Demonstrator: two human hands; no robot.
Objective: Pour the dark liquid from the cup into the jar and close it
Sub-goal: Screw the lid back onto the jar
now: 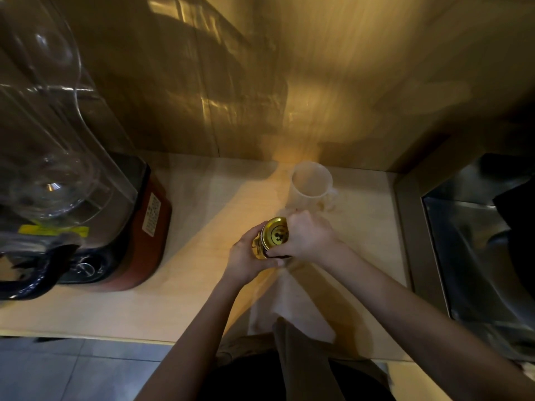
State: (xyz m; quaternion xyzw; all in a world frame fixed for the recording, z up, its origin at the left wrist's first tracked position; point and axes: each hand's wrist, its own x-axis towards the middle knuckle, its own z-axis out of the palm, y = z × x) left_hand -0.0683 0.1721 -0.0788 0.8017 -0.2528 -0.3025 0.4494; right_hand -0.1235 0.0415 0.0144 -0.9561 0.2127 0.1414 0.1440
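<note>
A jar with a gold label (258, 249) stands on the wooden counter, mostly hidden by my hands. On top of it sits a gold lid (274, 234). My left hand (246, 260) wraps around the jar's body from the left. My right hand (307, 237) grips the lid's rim from the right, fingers curled over it. A translucent white plastic cup with a handle (311, 185) stands upright just behind the jar near the wall, and it looks empty.
A red-based blender (139, 227) with a clear pitcher fills the left side. A steel sink (474, 256) lies to the right. A white cloth (292, 308) lies on the counter (202, 198) under my arms, near the front edge.
</note>
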